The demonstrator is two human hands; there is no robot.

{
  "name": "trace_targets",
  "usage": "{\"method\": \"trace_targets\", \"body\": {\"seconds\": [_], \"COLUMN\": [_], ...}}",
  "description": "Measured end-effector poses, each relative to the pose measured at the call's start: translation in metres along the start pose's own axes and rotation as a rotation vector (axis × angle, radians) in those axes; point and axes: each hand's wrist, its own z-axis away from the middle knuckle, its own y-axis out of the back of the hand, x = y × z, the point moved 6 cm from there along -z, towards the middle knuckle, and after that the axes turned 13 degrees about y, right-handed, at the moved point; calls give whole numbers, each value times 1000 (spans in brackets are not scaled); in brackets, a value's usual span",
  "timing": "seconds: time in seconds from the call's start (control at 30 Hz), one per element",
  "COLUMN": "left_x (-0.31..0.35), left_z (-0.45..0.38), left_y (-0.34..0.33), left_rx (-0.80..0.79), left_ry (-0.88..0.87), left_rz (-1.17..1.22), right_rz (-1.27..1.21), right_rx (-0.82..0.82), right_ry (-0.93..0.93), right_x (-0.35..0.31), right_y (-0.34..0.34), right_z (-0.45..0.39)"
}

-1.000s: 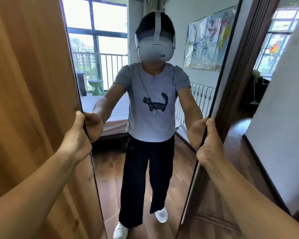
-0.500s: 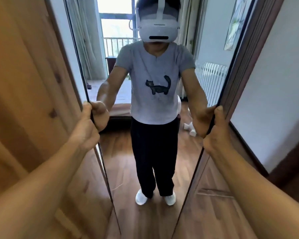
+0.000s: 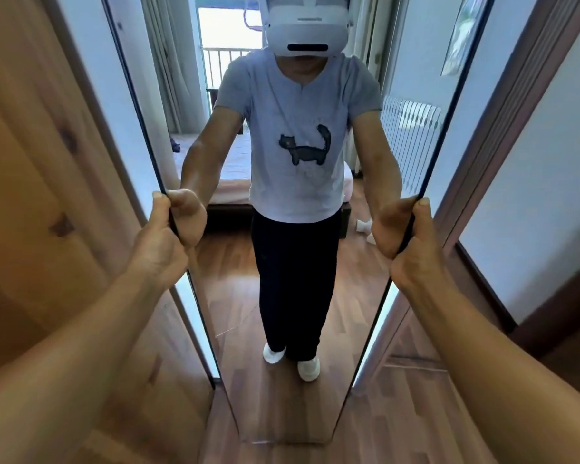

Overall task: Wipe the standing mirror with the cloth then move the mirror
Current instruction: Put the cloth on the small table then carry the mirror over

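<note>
A tall standing mirror with a thin dark frame fills the middle of the head view, its bottom edge near the wooden floor. It reflects a person in a grey shirt and dark trousers. My left hand is closed around the mirror's left edge at mid height. My right hand grips the right edge at about the same height. No cloth is in view.
A wooden door or panel stands close on the left. On the right are a dark door frame and a white wall with a dark skirting. Wooden floor lies below the mirror.
The mirror has turned and come lower and closer in view, so its reflection shifted from the window to a balcony door and radiator. Both hands kept their grip on the edges.
</note>
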Motion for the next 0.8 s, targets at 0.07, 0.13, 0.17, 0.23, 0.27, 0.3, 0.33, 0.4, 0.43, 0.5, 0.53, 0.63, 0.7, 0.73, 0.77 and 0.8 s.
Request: {"method": "trace_targets", "body": {"seconds": [0.07,0.13,0.17,0.23,0.27,0.3,0.33,0.4,0.43,0.5,0.53,0.63,0.7,0.73,0.77,0.8], "left_x": [-2,-4,-4,-3,-3,-3,-3,-1,0,0,0,0,0,0,1,0], "left_z": [-5,-3,-1,-1,-4,-4,-8,-10,-9,-13,-15,-18,-22,-24,-24,-26], "left_y": [2,0,-1,-1,0,-1,0,0,0,0,0,0,0,1,2,4], "left_rx": [19,21,38,35,47,58,61,50,51,37,30,-4,-17,-15,-17,-17], "left_ry": [-2,18,27,36,35,44,39,26,23,11,0,-1,11,11,16,24], "left_rz": [-19,-30,-25,-21,-19,-18,-18,-6,-6,-11,-11,0,4,7,12,10], "right_rz": [15,-2,-12,-16,-22,-25,-23,-27,-23,-20,-18,-7,0,5,13,21], "right_rx": [-22,-33,-29,-34,-28,-25,-17,-9,-13,-29,-33,-43,-46,-43,-40,-39], "right_ry": [11,-7,-14,-21,-19,-23,-24,-26,-22,-12,-7,3,6,10,9,11], "right_x": [6,13,14,17,18,19,22,24,25,27,29,31,33,33,34,34], "right_y": [1,-2,-2,-4,-5,-6,-7,-8,-8,-9,-9,-11,-11,-12,-12,-12], "right_z": [-7,-10,-10,-11,-12,-12,-14,-16,-17,-20,-21,-23,-25,-25,-26,-27]}}
